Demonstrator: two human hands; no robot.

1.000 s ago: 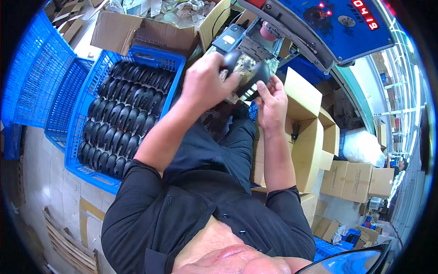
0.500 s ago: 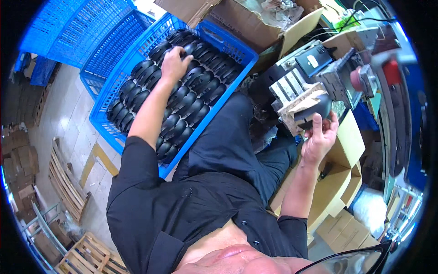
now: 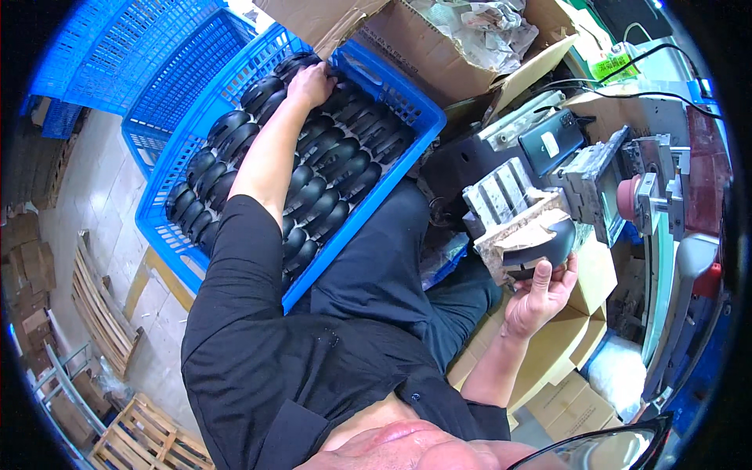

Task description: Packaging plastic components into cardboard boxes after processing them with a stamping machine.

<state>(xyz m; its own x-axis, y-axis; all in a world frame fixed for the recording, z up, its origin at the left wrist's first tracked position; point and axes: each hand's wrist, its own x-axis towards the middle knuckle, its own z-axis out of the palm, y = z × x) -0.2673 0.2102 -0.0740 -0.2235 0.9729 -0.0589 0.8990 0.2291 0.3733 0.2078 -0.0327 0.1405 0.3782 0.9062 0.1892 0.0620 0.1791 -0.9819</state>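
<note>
Workshop floor, pale tiles; stacked blue crates at left, cardboard boxes and a bench machine [image 3: 627, 188] at right. The blue crate [image 3: 407, 106] is seen nearly full of rowed black shells [image 3: 329, 168]. The left hand [image 3: 311, 83] is closed on one at the far row. The right hand [image 3: 537, 294] is clasped around a black shell [image 3: 548, 244] at the padded fixture [image 3: 513, 227]. Judged: most shells are left.
</note>
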